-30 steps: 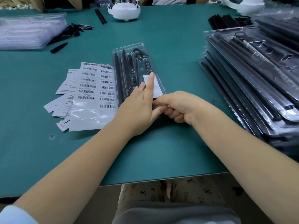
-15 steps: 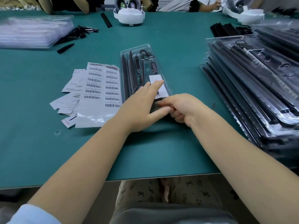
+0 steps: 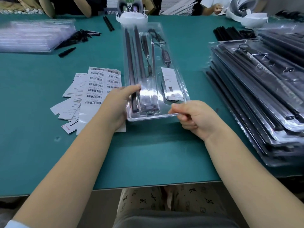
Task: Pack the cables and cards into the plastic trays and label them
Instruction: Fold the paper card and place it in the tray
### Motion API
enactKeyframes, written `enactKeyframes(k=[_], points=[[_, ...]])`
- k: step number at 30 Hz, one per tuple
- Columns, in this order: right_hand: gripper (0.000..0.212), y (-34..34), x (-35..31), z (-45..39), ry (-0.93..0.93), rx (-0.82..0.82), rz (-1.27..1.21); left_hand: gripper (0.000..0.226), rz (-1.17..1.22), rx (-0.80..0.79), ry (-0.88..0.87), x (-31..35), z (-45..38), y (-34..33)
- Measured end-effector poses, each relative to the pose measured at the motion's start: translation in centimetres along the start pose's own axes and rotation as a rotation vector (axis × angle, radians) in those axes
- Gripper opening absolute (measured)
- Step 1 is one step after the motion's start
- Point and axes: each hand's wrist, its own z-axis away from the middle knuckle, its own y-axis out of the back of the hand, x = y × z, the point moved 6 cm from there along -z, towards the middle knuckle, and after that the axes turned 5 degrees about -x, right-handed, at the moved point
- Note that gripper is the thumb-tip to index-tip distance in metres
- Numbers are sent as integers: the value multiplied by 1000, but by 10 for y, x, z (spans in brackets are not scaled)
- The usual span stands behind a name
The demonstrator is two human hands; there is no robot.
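I've lifted the one tray (image 3: 174, 76) off the surface (image 3: 148, 153); left hand (image 3: 117, 104) grips its side, right hand (image 3: 194, 117) fingers pinching its corner.

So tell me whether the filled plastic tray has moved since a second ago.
Yes. The filled plastic tray has been lifted at its near end by both hands, no longer flat beside the barcode label sheet, and looks shifted right.
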Motion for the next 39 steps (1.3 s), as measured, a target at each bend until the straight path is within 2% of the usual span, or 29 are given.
enactKeyframes(k=[3, 5, 9, 13, 18, 19, 22, 23, 25, 29, 31, 33, 36, 37, 39], points=[[23, -5, -2, 3, 18, -67, 48, 19, 279, -167, -1, 2, 3, -7], [23, -6, -2, 4, -6, -64, 80, 10, 257, -132, -60, 6, 4, -2], [27, 0, 2, 1, -116, 18, 108, 25, 197, -125, -112, 10, 5, -1], [42, -2, 5, -1, -214, -27, -71, 25, 186, -127, -101, 9, 5, -2], [37, 4, 2, -4, -94, 32, -223, 28, 165, -155, -99, 6, 4, -1], [37, 5, 1, -4, -79, 33, -246, 31, 165, -181, -82, 3, 4, -3], [31, 12, 3, -4, -89, 109, -262, 74, 140, -249, 13, -9, 5, -13], [29, 14, 4, -5, -94, 128, -260, 80, 135, -278, 35, -12, 5, -17], [28, 13, 5, -8, -96, 136, -260, 74, 127, -315, 56, -14, 5, -20], [25, 12, 4, -8, -82, 141, -215, 25, 156, -392, 55, -12, 5, -23], [21, 11, 3, -6, -74, 130, -214, 27, 147, -378, 59, -12, 5, -22], [6, 8, 2, -4, -68, 118, -202, 24, 107, -335, 45, -11, 5, -20], [6, 0, 6, -3, -83, 65, -168, 18, 105, -231, 75, -12, 6, -17], [5, -1, 6, -3, -82, 51, -154, 21, 93, -173, 95, -13, 6, -14], [3, -1, 6, -4, -83, 30, -130, 50, 64, -84, 104, -16, 3, -8]])
